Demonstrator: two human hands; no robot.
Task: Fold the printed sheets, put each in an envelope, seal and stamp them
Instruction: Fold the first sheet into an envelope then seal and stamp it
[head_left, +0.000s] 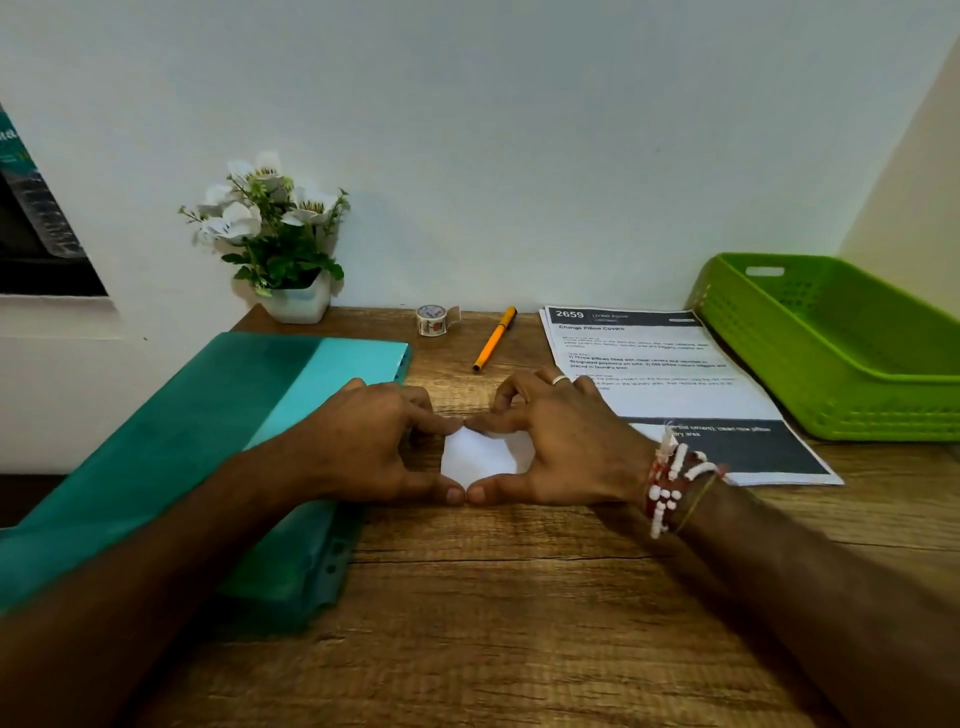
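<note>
Both grips press flat — left hand (384, 441) and right hand (561, 447) pin the folded sheet (480, 452) on the tabletop (519, 597), beside the printed stack (649, 364). Uneven thumb pressure could skew the crease — too bulky for an envelope.

A home desk or small office nook: a wood-grain desk (519, 597) against a plain white wall (519, 130), with a green plastic filing tray (841, 364), an orange pen (494, 339) and a white pot of artificial white flowers (275, 234)
</note>
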